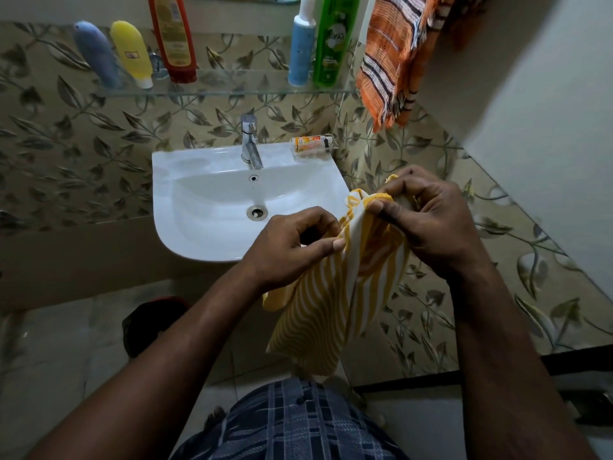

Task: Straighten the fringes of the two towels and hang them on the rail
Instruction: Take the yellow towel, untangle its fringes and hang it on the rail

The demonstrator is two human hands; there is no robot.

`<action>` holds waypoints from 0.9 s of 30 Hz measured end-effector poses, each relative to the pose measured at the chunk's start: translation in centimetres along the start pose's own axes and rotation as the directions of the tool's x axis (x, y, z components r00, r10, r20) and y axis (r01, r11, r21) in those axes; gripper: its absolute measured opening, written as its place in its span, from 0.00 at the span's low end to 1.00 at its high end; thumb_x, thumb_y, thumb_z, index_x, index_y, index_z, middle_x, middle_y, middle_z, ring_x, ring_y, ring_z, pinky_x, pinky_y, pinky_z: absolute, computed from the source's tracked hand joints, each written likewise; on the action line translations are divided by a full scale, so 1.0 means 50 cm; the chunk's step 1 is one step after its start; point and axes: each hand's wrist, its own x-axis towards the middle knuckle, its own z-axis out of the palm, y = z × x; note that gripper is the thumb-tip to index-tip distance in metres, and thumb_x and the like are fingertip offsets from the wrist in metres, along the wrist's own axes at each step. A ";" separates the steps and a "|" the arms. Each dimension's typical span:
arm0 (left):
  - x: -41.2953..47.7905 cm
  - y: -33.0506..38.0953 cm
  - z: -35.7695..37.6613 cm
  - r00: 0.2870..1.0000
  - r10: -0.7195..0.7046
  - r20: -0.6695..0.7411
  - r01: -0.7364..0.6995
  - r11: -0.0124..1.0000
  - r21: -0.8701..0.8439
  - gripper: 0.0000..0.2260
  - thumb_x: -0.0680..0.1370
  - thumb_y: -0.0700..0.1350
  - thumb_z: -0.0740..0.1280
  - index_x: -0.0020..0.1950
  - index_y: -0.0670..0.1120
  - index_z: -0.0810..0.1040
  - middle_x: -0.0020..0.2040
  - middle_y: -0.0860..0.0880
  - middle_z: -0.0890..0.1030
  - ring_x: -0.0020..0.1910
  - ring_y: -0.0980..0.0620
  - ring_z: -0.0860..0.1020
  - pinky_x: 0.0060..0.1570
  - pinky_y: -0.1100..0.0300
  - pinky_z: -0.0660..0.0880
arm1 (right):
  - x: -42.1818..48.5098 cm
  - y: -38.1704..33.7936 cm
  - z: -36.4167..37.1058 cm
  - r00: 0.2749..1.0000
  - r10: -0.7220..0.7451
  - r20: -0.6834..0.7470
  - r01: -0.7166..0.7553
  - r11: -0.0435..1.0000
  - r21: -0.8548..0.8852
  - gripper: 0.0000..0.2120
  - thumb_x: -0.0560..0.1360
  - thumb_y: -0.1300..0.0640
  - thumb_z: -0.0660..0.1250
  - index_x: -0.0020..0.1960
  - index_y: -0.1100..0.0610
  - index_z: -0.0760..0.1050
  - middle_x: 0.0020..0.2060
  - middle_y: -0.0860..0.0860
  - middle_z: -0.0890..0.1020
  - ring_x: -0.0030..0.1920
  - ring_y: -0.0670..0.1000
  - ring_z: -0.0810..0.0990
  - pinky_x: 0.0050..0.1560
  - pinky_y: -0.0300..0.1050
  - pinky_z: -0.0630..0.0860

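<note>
A: Two towels in view. One, the orange striped towel (pixel 394 58), hangs at the upper right beside the wall, dark and white bands across it, fringe dangling at the bottom edge. What it hangs from is cut off by the frame, so I cannot confirm the rail.

B: And the second?

A: Yellow-and-white striped towel (pixel 335 293), held in front of the body, just right of the white sink (pixel 205 207). Both hands at its top edge.

B: Grip?

A: Left hand (pixel 292 247) pinched shut on the cloth, thumb against forefinger at the towel's left edge. Right hand (pixel 428 217) closed on the bunched top corner, fingers curled over it. Hands near each other, a short span of cloth stretched between them.

B: Why hold it so?

A: My reading: the pinches keep the hem taut so the end can be worked straight. The rest hangs free below, which lets its weight pull the fabric down.

B: Look of the cloth?

A: Thin weave, soft, folding readily. Narrow yellow stripes run lengthwise, bending where it drapes. Top edge crumpled between the hands. Fringe strands not clearly visible here; a few loose bits near the right hand, too small to tell.

B: Surroundings?

A: Glass shelf (pixel 232 89) with bottles above the tap (pixel 250 144).
</note>
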 end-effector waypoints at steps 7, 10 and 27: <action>0.000 -0.027 0.005 0.997 -0.072 -0.009 0.071 0.995 -0.067 0.08 0.78 0.45 0.71 0.58 0.51 0.82 0.49 0.56 0.85 0.51 0.52 0.84 0.55 0.48 0.81 | -0.006 -0.013 -0.015 0.999 -0.003 0.033 0.001 0.998 0.056 0.05 0.73 0.53 0.78 0.46 0.51 0.84 0.47 0.46 0.80 0.50 0.49 0.80 0.49 0.48 0.81; 0.002 -0.026 -0.001 0.998 -0.046 -0.036 0.043 0.996 -0.079 0.13 0.77 0.34 0.67 0.57 0.47 0.82 0.51 0.58 0.85 0.54 0.54 0.84 0.56 0.58 0.79 | -0.006 -0.015 -0.025 1.000 -0.010 0.024 0.008 0.997 0.083 0.05 0.73 0.54 0.79 0.46 0.52 0.84 0.47 0.46 0.80 0.50 0.48 0.80 0.49 0.44 0.79; 0.022 -0.026 0.018 0.988 0.001 -0.155 0.007 0.999 0.053 0.09 0.79 0.52 0.70 0.44 0.48 0.84 0.42 0.55 0.84 0.44 0.54 0.82 0.45 0.60 0.76 | 0.010 -0.009 -0.048 0.999 -0.011 -0.038 0.014 0.996 0.083 0.04 0.73 0.52 0.79 0.45 0.45 0.84 0.47 0.42 0.80 0.50 0.48 0.80 0.49 0.48 0.80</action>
